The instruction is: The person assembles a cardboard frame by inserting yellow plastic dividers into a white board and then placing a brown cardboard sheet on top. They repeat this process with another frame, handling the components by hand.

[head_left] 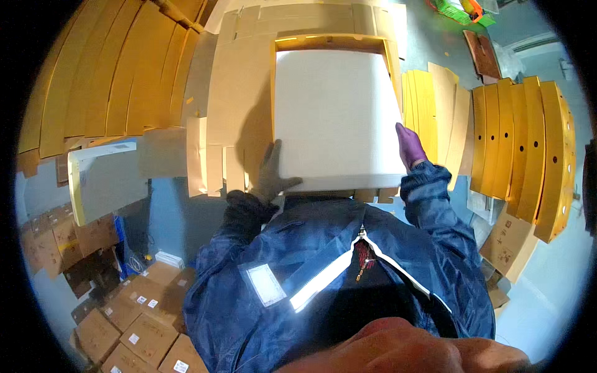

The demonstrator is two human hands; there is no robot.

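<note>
We have a white box (339, 118) lying right in front of our body, set in an open yellow carton (329, 42) whose rim shows along the far side and parts of both flanks. Our left hand (270, 177) grasps its near left corner, thumb across the near edge and fingers spread along the side. Our right hand (411, 146), in a purple glove, touches the right side with fingers straight; we cannot tell whether it grips. Under and around the carton lie flat cardboard sheets (239, 74), with yellow cardboard strips (416, 105) just to the right. Farther right, yellow boxes (522, 143) stand in a row, and at lower left we see brown cartons (146, 336) bearing small white labels
</note>
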